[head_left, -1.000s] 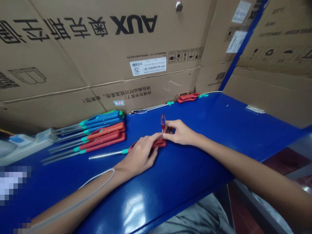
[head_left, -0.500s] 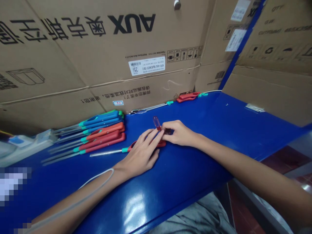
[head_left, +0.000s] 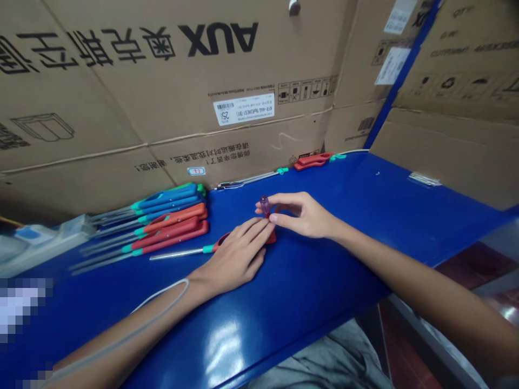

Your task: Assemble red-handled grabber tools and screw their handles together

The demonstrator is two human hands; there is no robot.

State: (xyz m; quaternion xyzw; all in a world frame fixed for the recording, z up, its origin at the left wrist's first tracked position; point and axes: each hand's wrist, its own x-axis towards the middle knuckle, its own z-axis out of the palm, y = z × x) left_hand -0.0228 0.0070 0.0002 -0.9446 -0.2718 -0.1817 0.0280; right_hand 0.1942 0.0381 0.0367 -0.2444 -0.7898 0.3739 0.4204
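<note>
A red lighter [head_left: 221, 241] with a teal collar and long metal tube lies on the blue table [head_left: 324, 281]. My left hand [head_left: 239, 251] rests over its handle, fingers stretched out, pressing it to the tabletop. Above the handle's right end stands a small screwdriver with a clear purple grip [head_left: 265, 205], nearly upright; its tip is hidden. My right hand [head_left: 300, 215] has thumb and fingers curved around this grip from the right, thumb near its red lower part.
Several blue, orange and red lighters [head_left: 174, 221] lie stacked at the left, beside a white power strip [head_left: 77, 232]. Against the cardboard wall [head_left: 162, 92] at the back are a red lighter [head_left: 312, 160] and thin metal tubes [head_left: 259, 177]. Clear strips [head_left: 424, 179] lie at the right.
The screwdriver has gone from leaning left to nearly upright. My right hand's fingers have shifted up and around its grip. My left hand has stayed on the lighter, its fingers closer together.
</note>
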